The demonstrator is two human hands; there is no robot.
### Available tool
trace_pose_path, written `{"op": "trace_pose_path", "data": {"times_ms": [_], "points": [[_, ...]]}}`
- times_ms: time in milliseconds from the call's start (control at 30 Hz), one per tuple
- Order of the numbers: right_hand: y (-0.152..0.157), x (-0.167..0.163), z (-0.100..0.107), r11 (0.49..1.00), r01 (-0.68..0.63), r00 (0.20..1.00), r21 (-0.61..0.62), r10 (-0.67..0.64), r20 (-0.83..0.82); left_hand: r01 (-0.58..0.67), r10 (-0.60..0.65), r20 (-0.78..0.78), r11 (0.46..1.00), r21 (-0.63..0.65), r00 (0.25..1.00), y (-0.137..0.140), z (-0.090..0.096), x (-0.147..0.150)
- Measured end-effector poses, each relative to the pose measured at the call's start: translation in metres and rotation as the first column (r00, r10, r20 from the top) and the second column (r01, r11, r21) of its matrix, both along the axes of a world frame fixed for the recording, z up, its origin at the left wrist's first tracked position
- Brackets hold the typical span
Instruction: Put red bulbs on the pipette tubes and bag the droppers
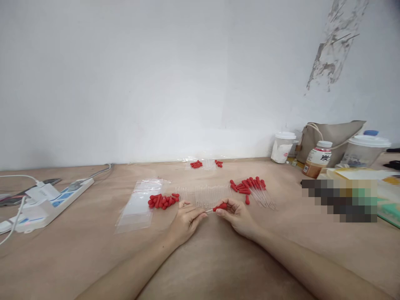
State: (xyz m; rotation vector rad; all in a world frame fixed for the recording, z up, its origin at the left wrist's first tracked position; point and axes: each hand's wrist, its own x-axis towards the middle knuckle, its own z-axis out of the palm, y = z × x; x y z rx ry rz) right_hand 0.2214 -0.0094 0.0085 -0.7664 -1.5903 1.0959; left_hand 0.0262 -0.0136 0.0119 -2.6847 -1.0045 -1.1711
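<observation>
My left hand (187, 218) pinches a thin clear glass dropper tube (209, 211) between thumb and fingers. Its right end meets a red rubber bulb (221, 207), which my right hand (237, 216) grips; how deep the tube sits in the bulb I cannot tell. Behind my hands lies a row of loose clear tubes (212, 193). A pile of red bulbs (162, 201) is left of my left hand. Beyond my right hand, several droppers with red bulbs on clear tubes (261, 191) lie fanned out, with loose red bulbs (242, 188) beside them.
Clear zip bags (139, 206) lie left of the bulb pile. More red bulbs (196, 164) rest in plastic by the wall. A power strip (59, 204) with chargers stands at left. At right are a lidded cup (283, 148), a bottle (318, 159) and a grey bag (336, 133).
</observation>
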Motion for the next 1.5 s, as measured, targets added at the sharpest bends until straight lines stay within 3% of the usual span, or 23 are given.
{"op": "trace_pose_path", "data": {"times_ms": [300,433,533,600,667,800,900,1000,1133,1233,1333,1500], "points": [[-0.007,-0.005,0.003,0.988,-0.038,0.997,-0.148,0.028,-0.069,-0.004,0.003,-0.047,0.999,-0.033,0.999,-0.001,-0.001,-0.002],[0.003,0.008,0.014,0.977,0.154,0.977,-0.145,-0.173,-0.128,-0.034,0.027,-0.072,0.995,-0.098,0.997,-0.004,0.004,-0.002],[0.026,0.044,0.035,0.914,0.402,0.915,0.045,-0.4,-0.047,-0.079,0.068,-0.088,0.988,-0.133,0.994,-0.003,0.004,-0.002],[0.045,0.075,0.047,0.817,0.555,0.811,0.155,-0.573,0.118,-0.095,0.08,-0.108,0.986,-0.139,0.991,-0.002,0.004,-0.001],[0.066,0.101,0.053,0.752,0.61,0.654,0.25,-0.656,0.378,-0.099,0.083,-0.122,0.986,-0.135,0.989,-0.002,0.003,-0.001],[0.1,0.125,0.04,0.673,0.642,0.349,0.368,-0.684,0.641,-0.101,0.083,-0.131,0.986,-0.136,0.988,-0.002,0.004,0.0],[0.112,0.125,0.023,0.65,0.657,0.248,0.382,-0.665,0.705,-0.089,0.067,-0.137,0.984,-0.157,0.988,-0.003,0.006,0.001],[0.113,0.124,0.016,0.635,0.652,0.209,0.414,-0.675,0.708,-0.079,0.056,-0.137,0.982,-0.171,0.989,-0.004,0.007,0.0],[0.099,0.122,0.027,0.626,0.631,0.208,0.459,-0.706,0.677,-0.068,0.044,-0.138,0.982,-0.177,0.989,-0.004,0.007,0.0],[0.077,0.112,0.034,0.678,0.568,0.229,0.466,-0.674,0.702,-0.083,0.061,-0.137,0.984,-0.158,0.989,-0.003,0.007,0.001],[0.054,0.097,0.031,0.757,0.463,0.185,0.461,-0.591,0.785,-0.178,0.161,-0.129,0.976,-0.127,0.978,-0.002,0.005,0.002],[0.041,0.079,0.016,0.762,0.45,0.1,0.466,-0.561,0.822,-0.372,0.366,-0.067,0.921,-0.116,0.928,0.001,-0.001,0.002]]}}
